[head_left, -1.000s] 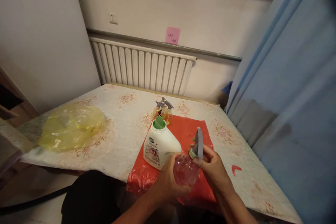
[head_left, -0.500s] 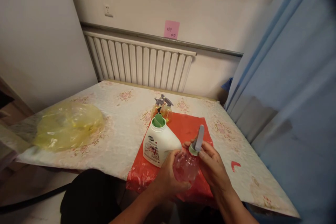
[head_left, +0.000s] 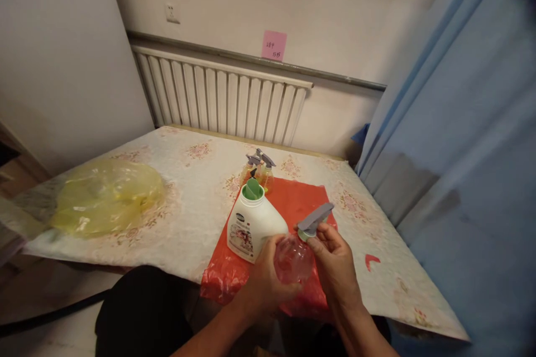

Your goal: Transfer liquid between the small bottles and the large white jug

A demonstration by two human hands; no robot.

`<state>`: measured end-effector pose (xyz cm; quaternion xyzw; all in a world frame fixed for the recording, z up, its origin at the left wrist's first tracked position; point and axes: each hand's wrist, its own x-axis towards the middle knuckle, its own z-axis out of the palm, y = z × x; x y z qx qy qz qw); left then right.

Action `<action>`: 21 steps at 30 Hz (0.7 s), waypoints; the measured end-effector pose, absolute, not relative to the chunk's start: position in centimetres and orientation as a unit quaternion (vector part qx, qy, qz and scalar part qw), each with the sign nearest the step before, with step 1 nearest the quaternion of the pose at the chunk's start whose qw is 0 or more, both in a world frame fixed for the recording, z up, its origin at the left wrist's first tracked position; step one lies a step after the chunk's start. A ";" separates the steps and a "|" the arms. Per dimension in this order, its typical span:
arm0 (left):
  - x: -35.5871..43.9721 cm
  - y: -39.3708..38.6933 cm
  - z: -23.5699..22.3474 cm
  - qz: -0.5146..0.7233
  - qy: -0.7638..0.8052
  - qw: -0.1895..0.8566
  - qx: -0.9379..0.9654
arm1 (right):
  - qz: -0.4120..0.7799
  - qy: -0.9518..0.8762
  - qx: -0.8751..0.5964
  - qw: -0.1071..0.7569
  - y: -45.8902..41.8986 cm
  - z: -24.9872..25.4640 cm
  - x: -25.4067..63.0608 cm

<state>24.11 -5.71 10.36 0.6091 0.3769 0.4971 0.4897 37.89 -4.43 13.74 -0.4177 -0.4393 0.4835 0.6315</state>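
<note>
My left hand (head_left: 268, 273) is wrapped round the clear, pinkish body of a spray bottle (head_left: 294, 261). At its neck, the fingers of my right hand (head_left: 337, 259) grip the grey trigger spray head (head_left: 315, 220) by its pale green collar. Whether the head is threaded onto the neck or loose I cannot tell. Just left of the spray bottle, a white detergent jug (head_left: 253, 228) stands upright on a red plastic bag (head_left: 301, 201). Its green-lined mouth faces up, without a cap.
Behind the jug stand several small spray bottles (head_left: 267, 177) with grey heads. A yellow plastic bag (head_left: 111, 195) lies at the left of the flowered tablecloth (head_left: 201, 178). A red scrap (head_left: 371, 261) lies to the right. A blue curtain (head_left: 452, 150) borders the right side, and a radiator (head_left: 226, 95) lines the wall.
The grey spray head has turned, its long part now pointing to the right instead of up and away. My right hand has shifted its fingers around the collar.
</note>
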 end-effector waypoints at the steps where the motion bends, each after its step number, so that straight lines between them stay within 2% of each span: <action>1: 24.2 -5.7 10.5 0.499 0.384 0.481 0.610 | 0.471 -0.440 -0.423 0.637 -4.6 13.6 37.8; 8: 24.5 -5.9 10.6 0.497 0.415 0.451 0.615 | 0.388 -0.418 -0.505 0.648 -5.6 13.2 37.5; 15: 24.7 -6.2 10.4 0.507 0.426 0.409 0.628 | 0.391 -0.407 -0.486 0.667 -5.6 13.1 37.1; 21: 25.1 -6.1 9.9 0.522 0.434 0.375 0.631 | 0.331 -0.399 -0.529 0.672 -6.1 12.9 36.6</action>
